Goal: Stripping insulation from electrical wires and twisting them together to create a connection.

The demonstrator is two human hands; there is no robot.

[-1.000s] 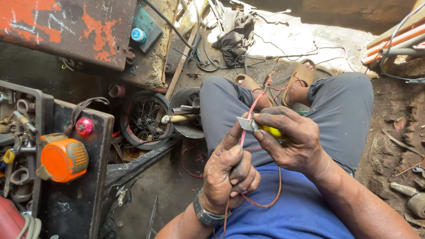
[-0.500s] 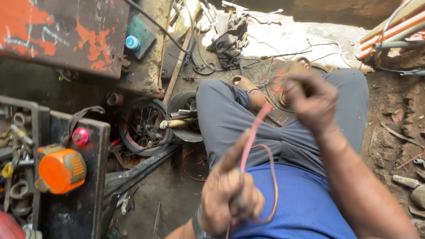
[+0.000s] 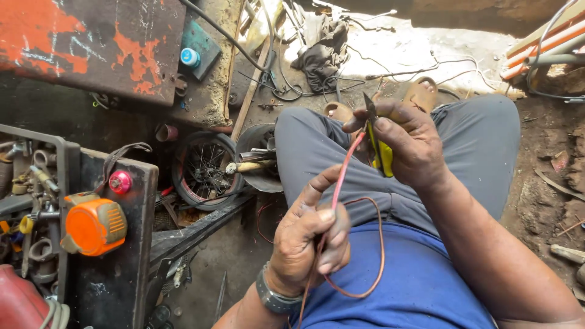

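Inside the right hand [image 3: 408,143], most of the yellow-handled tool [image 3: 382,157] is covered by fingers, so only its dark tip and a strip of handle show. The red wire [image 3: 341,176] vanishes within the left hand's [image 3: 308,244] fist, and its lower end runs off the bottom edge below that hand

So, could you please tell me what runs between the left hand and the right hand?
In the head view, a taut stretch of red wire runs from the left hand up to the yellow-handled pliers in the right hand; grey trousers lie behind.
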